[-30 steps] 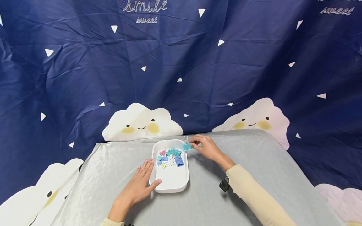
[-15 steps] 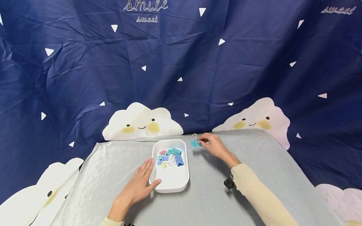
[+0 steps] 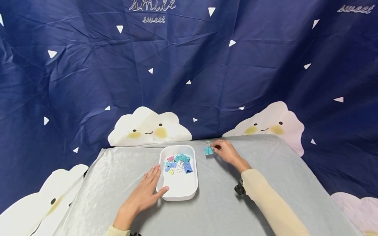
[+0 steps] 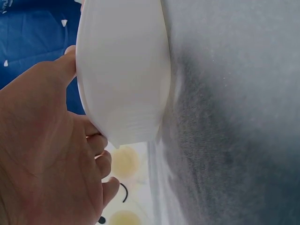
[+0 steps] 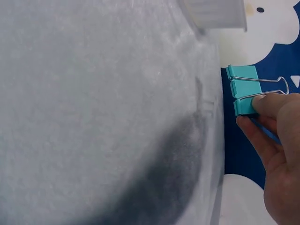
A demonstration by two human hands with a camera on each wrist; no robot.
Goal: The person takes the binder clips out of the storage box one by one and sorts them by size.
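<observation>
Between thumb and fingers, my right hand pinches a large teal binder clip by its right end, just right of the white tray. In the right wrist view the clip hangs slightly above the cloth, its wire handles pointing away from the tabletop. My left hand rests along the tray's left rim, fingers extended and thumb over the near corner; the left wrist view shows it touching the rim from outside. Inside the tray lie teal clips, blue clips, a pink clip and a yellow clip.
A grey cloth covers the table, whose far edge meets a dark blue curtain printed with clouds and triangles. A dark wrist camera hangs below the right sleeve.
From beside the tray's right rim, my right hand has carried the teal binder clip rightward and lowered it toward the cloth. The left hand and tray have stayed in place.
</observation>
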